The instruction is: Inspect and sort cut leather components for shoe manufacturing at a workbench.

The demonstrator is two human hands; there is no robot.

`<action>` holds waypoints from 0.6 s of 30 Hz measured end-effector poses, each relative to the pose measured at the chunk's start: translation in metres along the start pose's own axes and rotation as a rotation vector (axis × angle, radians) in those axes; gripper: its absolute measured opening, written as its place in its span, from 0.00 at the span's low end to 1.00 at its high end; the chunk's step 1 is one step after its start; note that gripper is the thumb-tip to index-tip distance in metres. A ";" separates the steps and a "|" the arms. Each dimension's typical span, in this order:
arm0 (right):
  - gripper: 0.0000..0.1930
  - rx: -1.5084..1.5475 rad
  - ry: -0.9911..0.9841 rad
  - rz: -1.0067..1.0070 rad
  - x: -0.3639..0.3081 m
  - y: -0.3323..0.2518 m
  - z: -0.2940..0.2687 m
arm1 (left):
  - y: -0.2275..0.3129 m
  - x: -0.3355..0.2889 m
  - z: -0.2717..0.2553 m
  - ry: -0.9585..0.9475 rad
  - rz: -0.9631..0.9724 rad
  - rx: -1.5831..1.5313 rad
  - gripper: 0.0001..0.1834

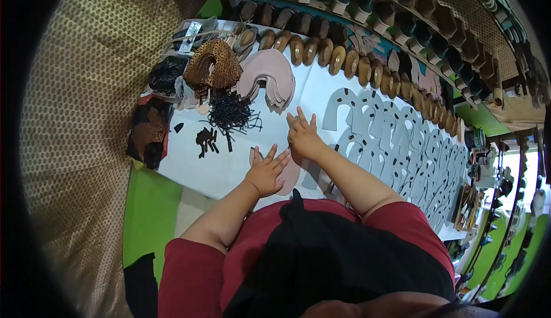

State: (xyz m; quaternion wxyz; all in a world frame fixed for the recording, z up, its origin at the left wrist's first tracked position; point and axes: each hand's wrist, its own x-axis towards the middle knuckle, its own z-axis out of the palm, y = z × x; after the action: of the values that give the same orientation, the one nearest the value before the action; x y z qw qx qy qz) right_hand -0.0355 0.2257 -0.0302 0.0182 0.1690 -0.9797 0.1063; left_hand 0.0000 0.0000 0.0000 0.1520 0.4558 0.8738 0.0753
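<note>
My left hand (266, 173) lies with fingers spread near the table's front edge, its palm over a pink U-shaped cut piece (291, 179) that is partly hidden. Just beyond and to the right, my right hand (305, 138) also has its fingers apart, above the white table, with nothing visible in it. Next to the pink piece is a grey piece (311, 176), partly under my right forearm. Farther off sit a stack of pink U-shaped pieces (267, 68) and a stack of leopard-print pieces (213, 65). A tangle of thin black strips (229, 111) lies before them.
Rows of grey U-shaped pieces (396, 131) with small dark tabs cover the table's right side. Wooden shoe lasts (337, 60) line its far edge, below a shelf of more lasts (341, 0). Small black pieces (206, 140) and a black plastic bag (167, 72) are at left.
</note>
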 end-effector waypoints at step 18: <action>0.10 0.367 -0.258 0.587 0.014 -0.004 -0.042 | -0.001 -0.003 0.003 0.016 0.002 -0.003 0.43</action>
State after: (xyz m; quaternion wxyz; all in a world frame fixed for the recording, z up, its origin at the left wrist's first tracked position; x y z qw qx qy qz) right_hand -0.0473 0.2269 0.0127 -0.1672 -0.1067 -0.9453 0.2590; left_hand 0.0019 -0.0029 -0.0022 0.1455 0.4561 0.8743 0.0802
